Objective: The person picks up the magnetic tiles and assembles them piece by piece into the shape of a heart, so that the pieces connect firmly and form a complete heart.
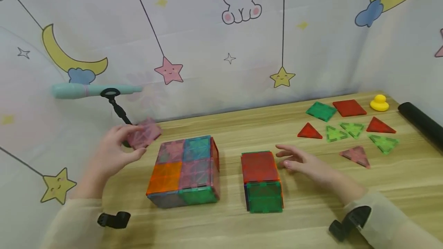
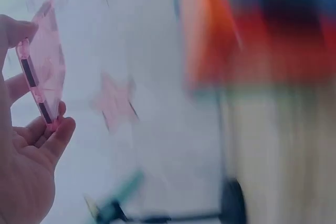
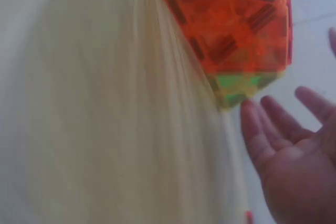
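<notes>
My left hand pinches a translucent pink square magnetic tile by its edges, raised at the left of a block of tiles. That block is low and wide, its top made of pink, blue and orange squares. To its right stands a smaller box with a red top and a green front. Beside this box is my right hand, fingers extended and holding nothing. In the right wrist view the box's orange side shows just past the fingertips. Blur hides detail in the left wrist view.
Loose tiles lie at the right: a green square, a red square, several triangles such as a pink one. A yellow rubber duck and a black cylinder are near the right edge. A black-clamped teal stick stands back left.
</notes>
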{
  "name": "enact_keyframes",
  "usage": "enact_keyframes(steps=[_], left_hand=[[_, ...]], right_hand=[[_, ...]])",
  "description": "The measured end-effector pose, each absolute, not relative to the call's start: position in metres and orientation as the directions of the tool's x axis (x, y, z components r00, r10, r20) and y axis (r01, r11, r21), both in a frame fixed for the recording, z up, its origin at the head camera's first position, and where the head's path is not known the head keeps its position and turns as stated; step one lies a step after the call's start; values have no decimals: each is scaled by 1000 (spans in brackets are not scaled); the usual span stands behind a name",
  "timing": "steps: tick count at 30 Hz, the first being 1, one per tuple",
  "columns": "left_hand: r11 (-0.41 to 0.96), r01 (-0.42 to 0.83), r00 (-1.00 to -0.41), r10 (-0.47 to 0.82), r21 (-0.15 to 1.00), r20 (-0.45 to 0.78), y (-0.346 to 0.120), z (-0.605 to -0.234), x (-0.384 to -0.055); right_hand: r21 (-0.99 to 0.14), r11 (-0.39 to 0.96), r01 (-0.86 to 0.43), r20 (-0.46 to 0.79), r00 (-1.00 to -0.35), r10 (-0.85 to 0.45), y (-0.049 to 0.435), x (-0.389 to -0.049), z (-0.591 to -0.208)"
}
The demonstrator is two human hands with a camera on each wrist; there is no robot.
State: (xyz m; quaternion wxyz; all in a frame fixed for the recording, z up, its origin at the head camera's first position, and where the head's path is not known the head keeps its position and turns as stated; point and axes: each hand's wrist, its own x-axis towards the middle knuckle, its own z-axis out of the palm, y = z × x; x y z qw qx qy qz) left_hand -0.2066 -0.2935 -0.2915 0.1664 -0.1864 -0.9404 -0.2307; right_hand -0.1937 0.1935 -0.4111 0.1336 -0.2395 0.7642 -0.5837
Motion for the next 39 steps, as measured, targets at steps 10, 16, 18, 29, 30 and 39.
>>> enact_keyframes(steps=[10,16,18,29,30,39], left_hand=[[499,784,-618,680,368,393,-147,-285,-170],[427,813,-568,731,396,378,-100,-300,-154],[402,822,-551,740,403,386,-91,-309,-153],[668,664,-737,662,335,140,-71,-366,-161],[688,663,-741,657,295,135,-71,-369,-162],[795,596,-782,543,113,304,-71,-380,-173]], right_hand=[[-735,309,-603,319,-710,-628,164,-170,-341],[-617,396,-680,325,-679,-658,148,-150,-324],[-605,417,-678,321,-688,-651,151,-149,-327],[-626,609,-487,210,-857,-470,226,-163,-383],[-610,641,-465,176,-869,-462,230,-165,-388],[-493,753,-436,-4,-865,-503,227,-172,-407]])
